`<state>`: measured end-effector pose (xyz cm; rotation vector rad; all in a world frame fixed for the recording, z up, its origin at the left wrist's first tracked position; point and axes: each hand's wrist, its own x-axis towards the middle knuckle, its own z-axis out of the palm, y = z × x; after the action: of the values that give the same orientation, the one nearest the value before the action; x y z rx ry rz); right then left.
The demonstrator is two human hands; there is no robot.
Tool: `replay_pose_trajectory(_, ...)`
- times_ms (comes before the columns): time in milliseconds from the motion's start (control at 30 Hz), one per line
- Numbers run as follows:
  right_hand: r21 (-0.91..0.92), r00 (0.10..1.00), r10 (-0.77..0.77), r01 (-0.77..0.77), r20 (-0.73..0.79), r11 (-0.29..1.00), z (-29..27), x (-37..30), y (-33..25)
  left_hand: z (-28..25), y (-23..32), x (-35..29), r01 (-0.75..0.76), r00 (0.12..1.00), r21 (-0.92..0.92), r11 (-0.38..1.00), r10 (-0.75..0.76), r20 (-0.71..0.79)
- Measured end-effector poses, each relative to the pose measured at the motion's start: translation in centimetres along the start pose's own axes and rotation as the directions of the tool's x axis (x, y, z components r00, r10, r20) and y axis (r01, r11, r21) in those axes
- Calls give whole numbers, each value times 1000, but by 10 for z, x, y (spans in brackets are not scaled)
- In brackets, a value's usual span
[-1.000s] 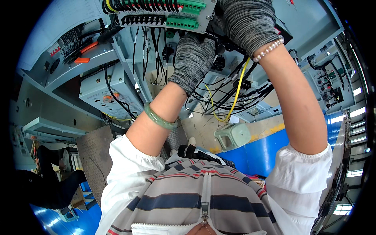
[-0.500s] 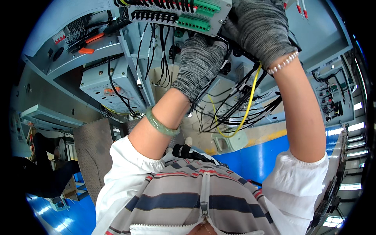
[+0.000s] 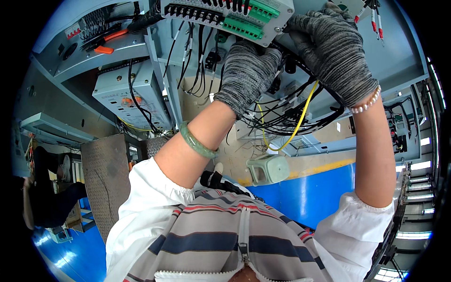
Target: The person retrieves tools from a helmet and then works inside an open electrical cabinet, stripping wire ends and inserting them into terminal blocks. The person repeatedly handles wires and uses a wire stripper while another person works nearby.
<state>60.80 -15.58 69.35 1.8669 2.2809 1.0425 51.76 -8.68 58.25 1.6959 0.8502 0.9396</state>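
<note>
Both hands wear grey knitted gloves. My left hand [image 3: 250, 75] is closed among black wires [image 3: 282, 115], just under a grey box [image 3: 277, 28] with green terminal blocks [image 3: 242, 28] and a black terminal strip [image 3: 195, 14]. Its fingertips are hidden behind the box's lower edge. To the right of that box, my right hand [image 3: 336, 54] is bent inward, its thumb and fingers drawn together by the box's corner. Whatever lies between them is too covered to tell. A thick black wire bundle runs between the hands, and a yellow wire [image 3: 305, 110] loops below them.
Orange-handled pliers [image 3: 110, 40] lie on a cabinet ledge at the left. Below is a grey metal box [image 3: 134, 96]. Red-tipped wires [image 3: 376, 28] hang at the upper right. A pale green stool [image 3: 270, 169] stands on the floor. A person [image 3: 51, 188] is at the far left.
My right hand has turned, its fingers now drawn in beside the box's corner and its wrist farther right. The left hand stays under the box. The whole view has shifted slightly.
</note>
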Motion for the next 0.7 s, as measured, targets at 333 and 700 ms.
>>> replay_pose_trajectory(333,22,927,102,-117,361,993,-16,8,-11,5,-10,2,-35,999,-45,998,33,-35)
replay_pose_trajectory(700,-341,972,-81,155,223,927,-4,2,-16,1,-13,-11,-178,973,132,975,195,-127)
